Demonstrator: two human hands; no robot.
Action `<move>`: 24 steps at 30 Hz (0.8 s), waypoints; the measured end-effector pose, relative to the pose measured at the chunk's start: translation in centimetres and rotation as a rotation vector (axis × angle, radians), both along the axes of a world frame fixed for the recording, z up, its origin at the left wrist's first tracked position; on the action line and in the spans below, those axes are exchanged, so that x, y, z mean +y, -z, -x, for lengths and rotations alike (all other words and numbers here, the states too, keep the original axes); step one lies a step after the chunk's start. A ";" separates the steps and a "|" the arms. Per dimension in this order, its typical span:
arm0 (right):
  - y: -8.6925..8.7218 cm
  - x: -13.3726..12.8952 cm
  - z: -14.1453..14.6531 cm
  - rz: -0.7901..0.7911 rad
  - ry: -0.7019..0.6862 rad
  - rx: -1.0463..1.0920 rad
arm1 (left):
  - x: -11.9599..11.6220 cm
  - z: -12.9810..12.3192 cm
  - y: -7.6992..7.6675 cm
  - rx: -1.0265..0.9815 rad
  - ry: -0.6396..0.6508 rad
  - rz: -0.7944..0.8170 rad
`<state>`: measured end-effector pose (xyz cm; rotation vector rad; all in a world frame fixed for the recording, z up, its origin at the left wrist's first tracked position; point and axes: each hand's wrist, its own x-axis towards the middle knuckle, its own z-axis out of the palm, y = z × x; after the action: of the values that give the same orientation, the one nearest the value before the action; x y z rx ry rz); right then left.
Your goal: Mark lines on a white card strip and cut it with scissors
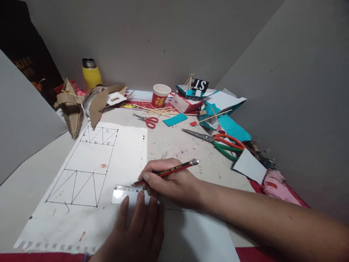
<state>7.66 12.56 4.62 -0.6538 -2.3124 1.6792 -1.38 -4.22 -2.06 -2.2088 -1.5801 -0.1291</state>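
My right hand (171,182) is closed around a red and black pencil (174,170), its tip low and to the left, at the upper edge of a short clear ruler (120,194). My left hand (136,225) lies with fingers stretched out and spread, fingertips pressing the ruler flat. Under both is a white sheet of paper (128,153) with a torn perforated edge. On its left side is a line drawing (84,171) of a long rectangle with triangles at both ends. A second white sheet (201,233) lies beneath my right forearm.
Red-handled scissors (149,121) and larger shears (212,140) lie beyond my hands. Wooden sticks (160,111), a paper cup (160,96) and a teal strip (175,120) are behind. Cardboard boats (72,112) and a yellow bottle (91,74) stand left; teal paper scraps (234,127) are right.
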 end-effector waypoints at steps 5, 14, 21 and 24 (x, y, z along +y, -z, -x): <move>0.3 0.0 0.1 0.015 0.013 0.026 | 0.2 0.1 -0.1 -0.008 0.019 -0.011; 0.6 0.1 0.0 -0.014 0.001 0.038 | 0.2 0.0 -0.2 -0.008 0.015 -0.025; 0.3 0.0 0.3 0.092 0.009 -0.036 | 0.3 0.1 -0.6 -0.021 0.013 -0.005; 0.0 0.2 0.4 0.070 -0.014 -0.039 | 0.3 0.0 -0.6 -0.041 0.007 -0.014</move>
<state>7.30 12.80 4.66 -0.6914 -2.2994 1.7759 -1.43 -3.89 -1.48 -2.2146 -1.5886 -0.1884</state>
